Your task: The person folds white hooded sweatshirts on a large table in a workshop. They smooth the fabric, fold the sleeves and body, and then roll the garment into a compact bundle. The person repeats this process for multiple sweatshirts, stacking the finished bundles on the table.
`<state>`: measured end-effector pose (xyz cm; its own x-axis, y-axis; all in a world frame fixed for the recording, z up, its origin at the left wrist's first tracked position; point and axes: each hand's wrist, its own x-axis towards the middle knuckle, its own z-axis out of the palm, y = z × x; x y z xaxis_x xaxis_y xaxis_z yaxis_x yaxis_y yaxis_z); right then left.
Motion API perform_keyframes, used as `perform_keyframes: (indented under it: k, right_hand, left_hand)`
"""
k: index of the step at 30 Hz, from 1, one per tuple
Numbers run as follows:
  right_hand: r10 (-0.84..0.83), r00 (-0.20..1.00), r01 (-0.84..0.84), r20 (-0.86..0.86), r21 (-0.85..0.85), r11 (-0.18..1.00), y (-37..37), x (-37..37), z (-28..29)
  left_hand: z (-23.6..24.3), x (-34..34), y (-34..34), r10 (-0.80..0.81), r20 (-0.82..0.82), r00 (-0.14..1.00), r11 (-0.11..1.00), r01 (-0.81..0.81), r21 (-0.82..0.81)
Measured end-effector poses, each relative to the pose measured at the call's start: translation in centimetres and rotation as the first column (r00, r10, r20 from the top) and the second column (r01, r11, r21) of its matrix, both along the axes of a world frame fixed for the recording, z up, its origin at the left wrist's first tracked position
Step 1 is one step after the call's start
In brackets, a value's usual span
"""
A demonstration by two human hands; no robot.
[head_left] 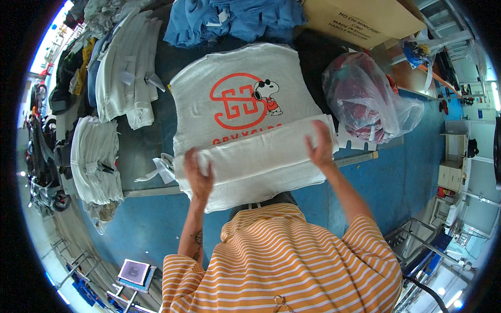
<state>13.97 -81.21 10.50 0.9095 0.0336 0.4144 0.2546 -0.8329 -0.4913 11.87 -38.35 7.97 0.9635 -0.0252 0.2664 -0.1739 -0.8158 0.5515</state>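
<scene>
A white printed shirt (195, 112) lies spread in front of me, with a red emblem and a cartoon dog on it. Its lower part is folded up into a wide band (261, 148) that covers the bottom of the print. My left hand (199, 175) rests on the left end of this band, fingers extended and thumb apart. At the right end, my right hand (320, 146) lies on the cloth with its fingers stretched out and slightly blurred. A white tag or strip (163, 169) pokes out beside the shirt's left edge.
Stacked white garments (95, 161) and more hanging-over white pieces (128, 73) sit at left. Blue garments (235, 21) are piled at the far side, next to a cardboard box (360, 21). A clear plastic bag (360, 99) with dark red contents stands at right. The table's metal edge (151, 192) runs near me.
</scene>
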Motion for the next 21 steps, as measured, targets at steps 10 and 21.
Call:
perform_keyframes:
  k: [10, 21]
  right_hand:
    - [0.016, 0.907, -0.214, -0.421, -0.429, 0.878, -1.5, -3.2, -6.1]
    - [0.805, 0.443, -0.813, -0.394, 0.202, 0.546, 22.9, 0.7, -1.1]
  left_hand:
    - [-3.4, -0.8, -1.0, -0.358, -0.354, 0.864, 0.871, 0.445, 0.206]
    - [-3.5, -6.9, 9.5, -0.162, -0.239, 0.957, 0.887, 0.248, 0.389]
